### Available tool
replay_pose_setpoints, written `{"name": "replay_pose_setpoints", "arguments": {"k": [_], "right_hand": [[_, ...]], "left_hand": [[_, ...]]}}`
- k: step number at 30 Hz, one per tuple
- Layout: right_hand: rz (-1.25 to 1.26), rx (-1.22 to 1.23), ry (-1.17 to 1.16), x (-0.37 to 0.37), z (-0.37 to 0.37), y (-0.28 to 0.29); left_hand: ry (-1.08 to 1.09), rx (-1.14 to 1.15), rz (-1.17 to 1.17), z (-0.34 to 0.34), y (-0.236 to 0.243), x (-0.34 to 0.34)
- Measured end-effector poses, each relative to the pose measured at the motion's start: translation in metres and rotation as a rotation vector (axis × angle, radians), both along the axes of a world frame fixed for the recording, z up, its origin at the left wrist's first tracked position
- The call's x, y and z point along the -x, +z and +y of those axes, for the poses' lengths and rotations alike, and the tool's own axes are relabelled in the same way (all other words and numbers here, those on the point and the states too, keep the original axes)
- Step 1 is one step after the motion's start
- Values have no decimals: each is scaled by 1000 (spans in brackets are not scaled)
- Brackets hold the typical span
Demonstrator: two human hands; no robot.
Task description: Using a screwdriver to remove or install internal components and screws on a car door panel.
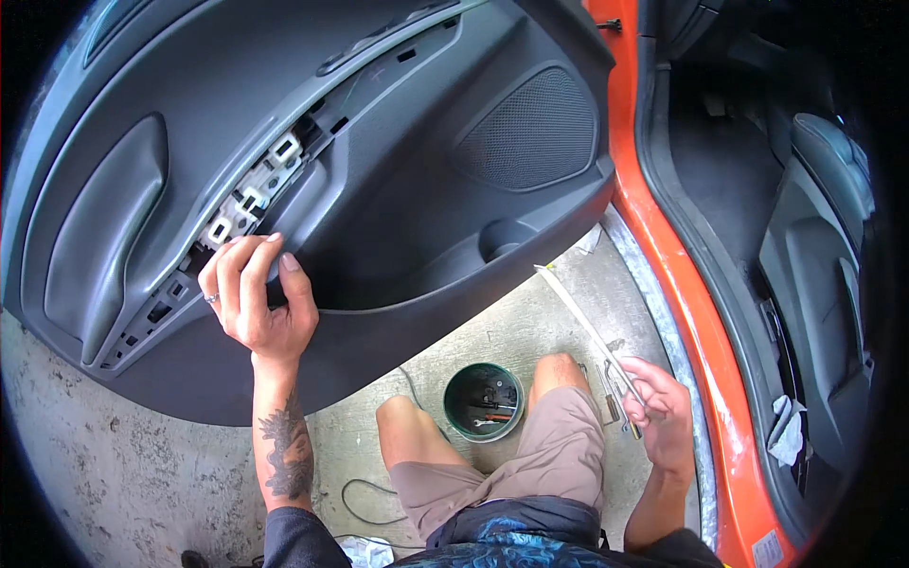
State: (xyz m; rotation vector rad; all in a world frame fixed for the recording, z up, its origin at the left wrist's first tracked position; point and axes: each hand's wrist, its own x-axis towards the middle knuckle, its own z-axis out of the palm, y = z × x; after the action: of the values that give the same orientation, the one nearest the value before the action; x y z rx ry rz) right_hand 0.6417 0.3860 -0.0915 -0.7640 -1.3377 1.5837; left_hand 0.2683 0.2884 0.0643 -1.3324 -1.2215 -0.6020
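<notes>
My left hand [260, 293] is curled over the armrest edge of a dark grey car door panel [407, 189], its fingertips beside a slot. In that slot sit white plastic brackets [251, 197] with square openings. What lies under the fingers is partly hidden. On the right, my right hand [658, 407] is closed round one end of a long, thin, pale rod-like tool [579, 315]. The tool slants up and left, its small yellowish tip just below the panel's lower edge and apart from my left hand.
Between my knees stands a dark green bucket [484, 367] holding small parts and tools. Hand tools [606, 396] lie on the concrete floor [170, 445] near my right hand. A black cable [355, 488] runs across the floor. The orange door sill [705, 312] borders the car's seat [824, 256].
</notes>
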Motion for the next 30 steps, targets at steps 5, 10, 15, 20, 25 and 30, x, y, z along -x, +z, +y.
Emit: {"name": "replay_pose_setpoints", "arguments": {"k": [5, 10, 15, 20, 25, 30], "right_hand": [[72, -694, 122, 41, 1, 80], [108, -1292, -62, 85, 35, 134], [108, -1572, -195, 129, 61, 162], [-40, -1731, -275, 155, 62, 182], [-177, -1855, -343, 165, 47, 195], [-360, -1929, -368, 164, 21, 204]], "left_hand": [[10, 17, -26, -1, 0, -1], [-22, -1, -11, 1, 1, -2], [-15, -25, -14, 4, 2, -2], [-21, -15, -34, 3, 2, -4], [-15, -23, -24, 3, 2, -3], [-30, -11, -36, 4, 2, -2]]}}
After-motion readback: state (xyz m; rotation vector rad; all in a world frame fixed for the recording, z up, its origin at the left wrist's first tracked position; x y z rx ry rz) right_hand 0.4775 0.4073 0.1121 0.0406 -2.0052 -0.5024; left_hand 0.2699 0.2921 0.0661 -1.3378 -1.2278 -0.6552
